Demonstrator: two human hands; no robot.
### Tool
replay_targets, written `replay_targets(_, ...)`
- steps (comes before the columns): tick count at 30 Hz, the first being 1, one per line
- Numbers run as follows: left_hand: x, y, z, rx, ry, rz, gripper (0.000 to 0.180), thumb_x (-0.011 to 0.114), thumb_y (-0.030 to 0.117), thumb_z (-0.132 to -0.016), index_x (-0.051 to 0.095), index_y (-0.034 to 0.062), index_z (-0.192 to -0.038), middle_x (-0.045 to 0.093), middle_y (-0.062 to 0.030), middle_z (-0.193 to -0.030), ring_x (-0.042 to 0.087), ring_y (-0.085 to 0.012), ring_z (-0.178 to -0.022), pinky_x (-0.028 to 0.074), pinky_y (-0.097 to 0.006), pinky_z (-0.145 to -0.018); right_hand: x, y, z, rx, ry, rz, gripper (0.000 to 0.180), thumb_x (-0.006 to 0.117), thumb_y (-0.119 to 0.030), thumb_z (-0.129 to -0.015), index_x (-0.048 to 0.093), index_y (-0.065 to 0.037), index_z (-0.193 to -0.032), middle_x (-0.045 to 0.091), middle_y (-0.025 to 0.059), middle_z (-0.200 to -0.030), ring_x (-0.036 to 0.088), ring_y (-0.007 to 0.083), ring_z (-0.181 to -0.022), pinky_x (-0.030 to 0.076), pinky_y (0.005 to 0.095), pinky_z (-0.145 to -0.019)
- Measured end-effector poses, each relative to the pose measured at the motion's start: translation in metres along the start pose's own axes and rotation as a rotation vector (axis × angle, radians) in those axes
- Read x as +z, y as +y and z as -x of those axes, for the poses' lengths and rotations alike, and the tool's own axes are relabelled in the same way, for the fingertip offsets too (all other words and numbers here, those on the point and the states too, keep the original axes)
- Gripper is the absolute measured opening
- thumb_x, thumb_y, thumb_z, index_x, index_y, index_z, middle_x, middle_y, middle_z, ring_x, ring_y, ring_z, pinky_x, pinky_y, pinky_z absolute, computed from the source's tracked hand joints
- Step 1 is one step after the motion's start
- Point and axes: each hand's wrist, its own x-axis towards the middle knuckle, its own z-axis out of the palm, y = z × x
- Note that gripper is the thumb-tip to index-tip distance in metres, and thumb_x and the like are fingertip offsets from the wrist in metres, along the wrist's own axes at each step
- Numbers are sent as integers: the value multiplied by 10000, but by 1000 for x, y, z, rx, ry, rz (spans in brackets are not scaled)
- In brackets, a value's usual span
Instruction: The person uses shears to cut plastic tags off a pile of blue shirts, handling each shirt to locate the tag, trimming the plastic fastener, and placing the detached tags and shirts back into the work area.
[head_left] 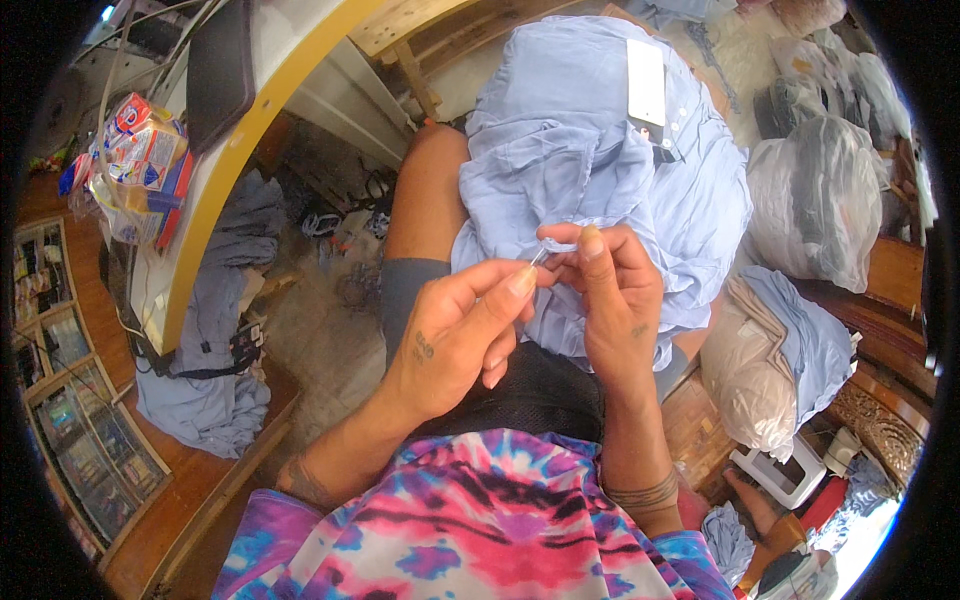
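Left hand (455,335) and right hand (612,300) are pinching a thin pale strip (540,256), blue cloth (560,95) lying toward twelve o'clock; steadying both likely helps.

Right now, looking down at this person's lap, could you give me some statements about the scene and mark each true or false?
1. The left hand is empty. False: it pinches a thin pale strip.
2. The right hand is close to the left hand. True.
3. The shirt is plain black. False: it is multicoloured.
4. A white rectangular item lies on the blue fabric. True.
5. The red, white and blue package is at the picture's right. False: it is at the left.
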Motion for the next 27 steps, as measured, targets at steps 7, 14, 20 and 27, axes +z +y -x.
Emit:
replay_targets(7,-2,0,0,20,22,-19,354,555,311,-1083,653,-20,-1165,554,-11,-854,458,-32,-508,406,-200,-406,6,2,7,-51,-17,84,257,603,-228,-1075,664,21,-1070,736,87,-960,678,108,-861,552,271,-815)
replay_targets(14,-9,-6,2,39,42,138,283,613,253,-1062,656,-13,-1147,510,46,-734,387,-2,-480,283,-201,-398,7,10,15,-61,9,136,218,584,-192,-1083,642,15,-1045,735,91,-1041,665,108,-885,546,276,-834)
replay_targets(20,-14,-8,-5,162,24,37,347,595,312,-1066,630,1,-1215,471,38,-752,343,-6,-477,243,-187,-402,2,9,24,-63,34,-2,187,570,-164,-1085,610,9,-1026,732,123,-1108,660,115,-908,545,284,-850)
replay_targets(27,-11,-5,-26,-128,-185,188,176,682,260,-1021,628,93,-1026,454,103,-672,317,9,-467,214,-202,-403,-5,-5,36,-242,23,164,145,565,-112,-1076,599,2,-993,674,129,-1180,605,99,-902,517,267,-831)
